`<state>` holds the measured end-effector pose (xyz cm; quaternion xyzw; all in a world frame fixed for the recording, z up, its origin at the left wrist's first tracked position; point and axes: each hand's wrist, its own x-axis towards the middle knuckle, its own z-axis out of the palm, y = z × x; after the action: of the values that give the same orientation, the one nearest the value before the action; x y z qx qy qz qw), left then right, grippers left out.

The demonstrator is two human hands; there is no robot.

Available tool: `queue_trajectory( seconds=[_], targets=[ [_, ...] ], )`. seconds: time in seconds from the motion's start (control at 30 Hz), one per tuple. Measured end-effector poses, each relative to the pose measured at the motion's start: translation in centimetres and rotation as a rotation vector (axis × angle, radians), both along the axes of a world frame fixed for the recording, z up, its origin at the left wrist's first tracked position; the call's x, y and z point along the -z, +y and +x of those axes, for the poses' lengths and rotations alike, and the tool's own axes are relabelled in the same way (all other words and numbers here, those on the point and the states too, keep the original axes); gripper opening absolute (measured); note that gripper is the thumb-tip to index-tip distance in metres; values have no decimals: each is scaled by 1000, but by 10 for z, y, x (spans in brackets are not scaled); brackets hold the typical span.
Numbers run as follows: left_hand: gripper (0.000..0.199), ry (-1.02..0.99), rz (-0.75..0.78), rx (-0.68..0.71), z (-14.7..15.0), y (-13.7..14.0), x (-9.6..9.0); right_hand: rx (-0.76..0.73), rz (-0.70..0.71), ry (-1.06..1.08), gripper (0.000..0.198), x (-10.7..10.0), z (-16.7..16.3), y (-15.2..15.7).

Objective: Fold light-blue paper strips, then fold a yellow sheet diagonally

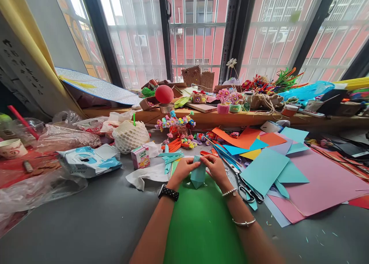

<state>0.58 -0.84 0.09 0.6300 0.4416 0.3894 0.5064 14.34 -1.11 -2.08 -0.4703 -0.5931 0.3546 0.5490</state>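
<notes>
Between my two hands is a folded piece of light-blue paper (198, 176), its pointed end hanging down over a green mat (204, 225). My left hand (186, 170) pinches its upper left edge between thumb and fingers. On the other side, my right hand (216, 168) pinches the top right edge, with the fingertips of both hands nearly meeting. Light-blue paper strips (170, 158) lie just beyond my left hand. Black-handled scissors (245, 189) rest to the right of my right wrist.
Coloured paper sheets (323, 179) spread over the right side. At left are a wet-wipe pack (89, 161), a small pink box (140, 157), a net-wrapped fruit (131, 136) and plastic bags (52, 179). Flower crafts (175, 125) stand behind my hands, below a cluttered sill (129, 116).
</notes>
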Motion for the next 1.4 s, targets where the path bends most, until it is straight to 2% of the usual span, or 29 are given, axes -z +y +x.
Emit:
queue_trajectory(
  seconds=[0.13, 0.37, 0.6, 0.8, 1.0, 1.07, 1.23, 1.4],
  targets=[
    [31, 36, 31, -18, 1, -1, -1, 49, 39, -70, 23, -5, -1, -3],
    [30, 90, 62, 25, -1, 1, 0, 104, 208, -472, 25, -7, 1, -4],
    [30, 73, 49, 60, 0, -1, -1, 163, 209, -651, 33, 0, 1, 1],
    [30, 43, 30, 59, 2, -2, -4, 147, 187, -629, 41, -1, 2, 1],
    [29, 26, 40, -29, -1, -1, -4, 128, 124, -429, 47, -5, 5, -1],
    [29, 30, 38, -28, -2, 0, -3, 103, 91, -341, 44, -6, 8, -2],
    [27, 85, 67, 81, -3, 1, 1, -120, 82, -289, 26, -12, 12, -1],
    [25, 66, 64, 107, -3, 2, 3, -74, 92, -348, 24, -18, 11, -3]
  ],
)
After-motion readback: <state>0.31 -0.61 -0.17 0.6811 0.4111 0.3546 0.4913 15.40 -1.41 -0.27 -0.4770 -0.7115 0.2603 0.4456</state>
